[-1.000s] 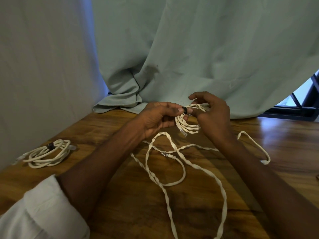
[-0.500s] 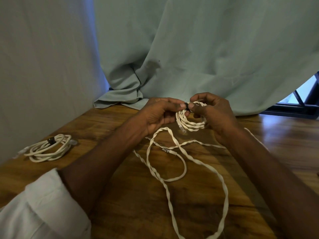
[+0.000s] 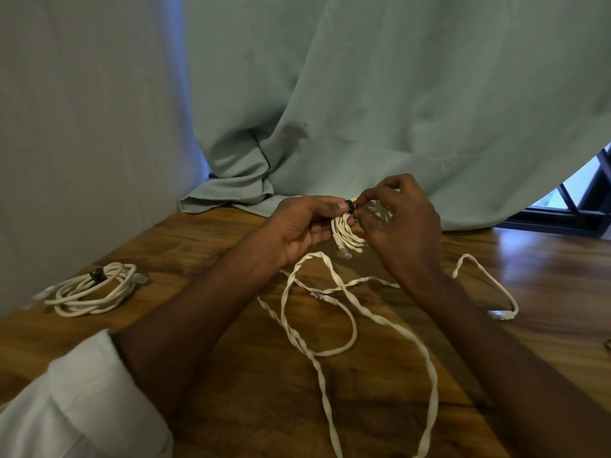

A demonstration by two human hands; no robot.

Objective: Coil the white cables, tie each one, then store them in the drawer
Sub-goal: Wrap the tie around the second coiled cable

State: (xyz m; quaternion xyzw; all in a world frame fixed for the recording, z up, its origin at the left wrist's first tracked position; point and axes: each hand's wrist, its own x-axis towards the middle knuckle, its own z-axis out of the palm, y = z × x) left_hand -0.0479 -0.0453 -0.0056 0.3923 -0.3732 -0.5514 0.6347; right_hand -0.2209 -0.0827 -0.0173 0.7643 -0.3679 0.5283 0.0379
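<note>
Hands met over a wooden desk as the left hand and right hand pinched a black tie round a small white coil. At nine o'clock lay a tied coil; at six, a loose cable awaited coiling. No drawer showed, no lettering was legible.

Just 1 view, worn on the person's head, looking forward and down, close over the table. Both forearms enter from the frame's bottom edge; a curtain fills the upper half.
</note>
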